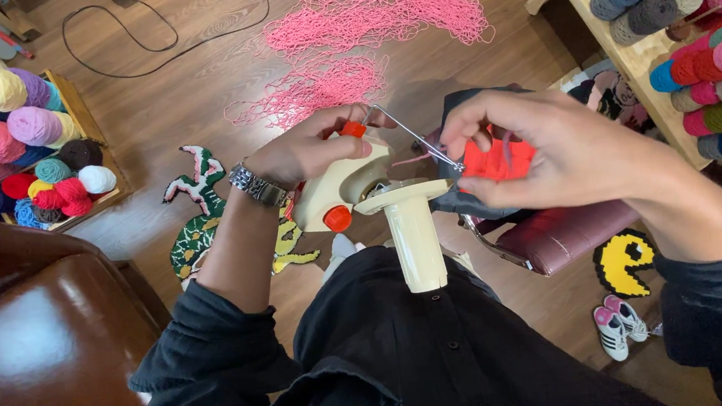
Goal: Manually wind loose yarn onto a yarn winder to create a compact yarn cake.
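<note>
A cream plastic yarn winder (351, 186) with orange knobs and a cream spindle (415, 242) sits in front of my chest. My left hand (308, 149), with a metal watch on the wrist, rests on the winder's top by its orange knob. My right hand (539, 148) pinches a thin pink strand at the tip of the winder's metal wire guide (414, 137). Behind my right hand, red-orange yarn (497, 163) lies on dark cloth. A loose tangle of pink yarn (364, 33) is spread on the wooden floor beyond.
A wooden crate of coloured yarn balls (16, 146) stands at left, a shelf of yarn cones (693, 17) at right. A brown leather seat (34, 345) is at lower left, a maroon chair (556, 238) at right. Tufted rugs, small sneakers (616, 329) and a black cable (164, 46) lie on the floor.
</note>
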